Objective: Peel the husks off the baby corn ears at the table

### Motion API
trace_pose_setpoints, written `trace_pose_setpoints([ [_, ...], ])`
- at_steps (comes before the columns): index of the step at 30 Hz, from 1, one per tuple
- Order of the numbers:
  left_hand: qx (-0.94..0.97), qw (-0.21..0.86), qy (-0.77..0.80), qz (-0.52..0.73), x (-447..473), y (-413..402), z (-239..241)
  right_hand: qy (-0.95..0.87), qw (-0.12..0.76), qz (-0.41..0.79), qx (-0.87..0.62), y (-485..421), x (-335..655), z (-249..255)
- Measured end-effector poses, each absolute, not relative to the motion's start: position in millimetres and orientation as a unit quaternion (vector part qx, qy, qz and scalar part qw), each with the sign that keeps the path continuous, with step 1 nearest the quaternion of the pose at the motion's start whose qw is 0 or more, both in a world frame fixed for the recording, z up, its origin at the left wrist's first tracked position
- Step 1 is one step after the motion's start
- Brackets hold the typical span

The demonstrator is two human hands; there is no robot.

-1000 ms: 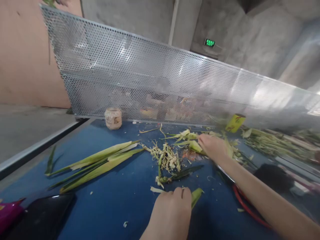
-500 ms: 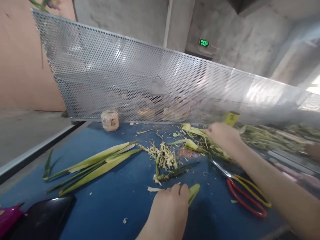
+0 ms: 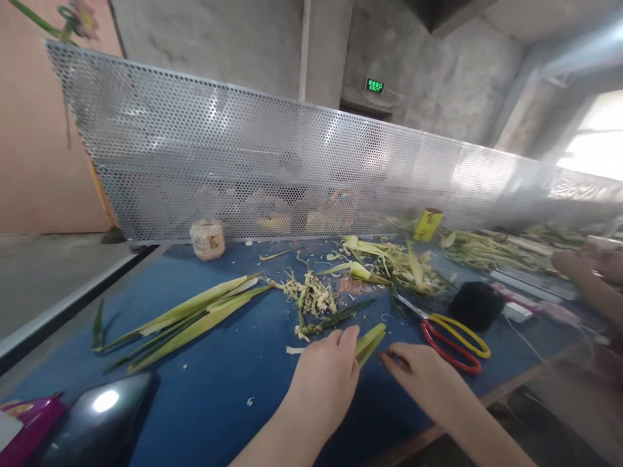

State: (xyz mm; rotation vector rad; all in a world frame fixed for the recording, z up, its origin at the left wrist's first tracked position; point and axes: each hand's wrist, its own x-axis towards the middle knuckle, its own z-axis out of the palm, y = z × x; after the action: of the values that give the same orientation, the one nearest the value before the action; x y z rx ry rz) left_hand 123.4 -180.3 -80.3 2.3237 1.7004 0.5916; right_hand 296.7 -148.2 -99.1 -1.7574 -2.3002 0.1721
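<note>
My left hand [image 3: 324, 376] is closed around a folded strip of green leaf [image 3: 370, 342], whose free end sticks out to the right past the fingers. Close to that end is my right hand [image 3: 428, 376], its thumb and fingers drawn together in a pinch. Whether anything lies between those fingertips is too small to tell. Scissors [image 3: 438, 331] with one yellow and one red handle rest just beyond my right hand. Ahead of my left hand sits a small heap of pale leaf and stem scraps [image 3: 314, 295]. A larger pile of green trimmings [image 3: 399, 263] lies behind it.
Long green leaves [image 3: 199, 321] lie at left, near a dark glossy phone [image 3: 104, 408]. A jar [image 3: 207, 240] and a yellow can [image 3: 428, 225] stand along the perforated metal screen [image 3: 233, 143]. A fuzzy black object [image 3: 477, 305] sits right; another person's arm [image 3: 584, 275] reaches in there.
My right hand has come back from the trimmings pile to beside the leaf strip in my left hand. The view has turned slightly right, uncovering the black object and the yellow can.
</note>
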Motion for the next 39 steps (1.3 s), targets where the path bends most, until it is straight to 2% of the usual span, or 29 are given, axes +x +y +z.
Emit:
trace_pose_setpoints([
  [9, 0.781, 0.108, 0.583, 0.195, 124, -181, -80, -0.741, 0.132, -0.010, -0.658, -138, 321, -110],
  [21, 0.787, 0.091, 0.576, 0.200, 123, -177, -86, -0.772, 0.162, 0.036, -0.614, -151, 302, -112],
  [32, 0.774, 0.114, 0.587, 0.209, 125, -178, -83, -0.782, 0.292, 0.186, -0.518, -159, 286, -113],
  [39, 0.745, 0.175, 0.560, 0.317, 124, -177, -87, -0.728, 0.370, 0.234, -0.527, -158, 272, -108],
])
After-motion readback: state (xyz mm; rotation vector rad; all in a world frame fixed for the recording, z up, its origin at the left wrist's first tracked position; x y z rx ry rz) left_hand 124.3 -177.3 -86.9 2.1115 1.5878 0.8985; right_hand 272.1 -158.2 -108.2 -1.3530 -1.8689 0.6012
